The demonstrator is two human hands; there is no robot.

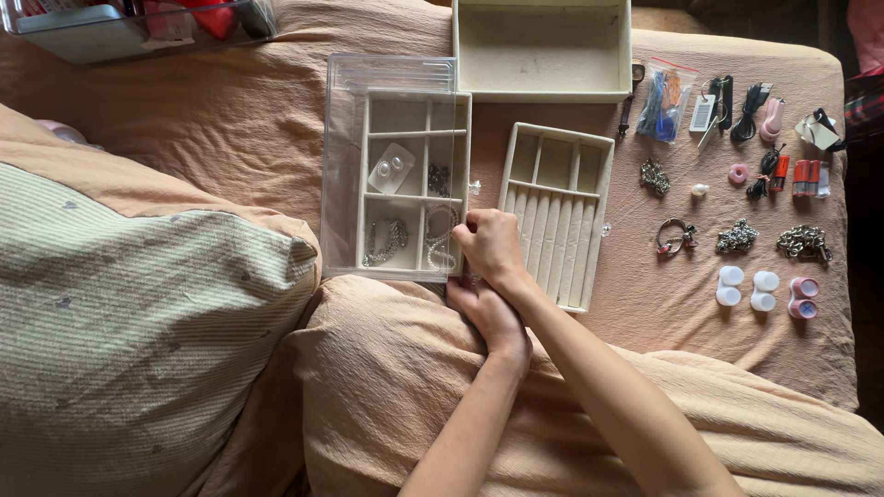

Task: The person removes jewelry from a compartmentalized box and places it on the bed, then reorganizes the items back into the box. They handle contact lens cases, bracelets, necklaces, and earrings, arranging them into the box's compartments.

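My right hand (488, 244) is curled at the near right corner of a beige divided tray (414, 133), fingers against its right wall beside a pearl string (442, 241). Crossed beneath that wrist, my left hand (494, 317) reaches the same corner, and its fingertips are hidden. The tray sits in a clear plastic case (387, 74) and holds a silver chain (387, 241), a dark chain (439, 178) and a small bag with earrings (390, 168). Just right of my hands lies a beige tray with ring rolls (557, 216).
An empty beige box (543, 51) stands behind the trays. Further right, the peach sheet carries chains (803, 243), lens cases (763, 289), cables (750, 110) and a small bag (665, 99). A striped pillow (138, 322) fills the left, and a clear bin (92, 32) sits in the back left corner.
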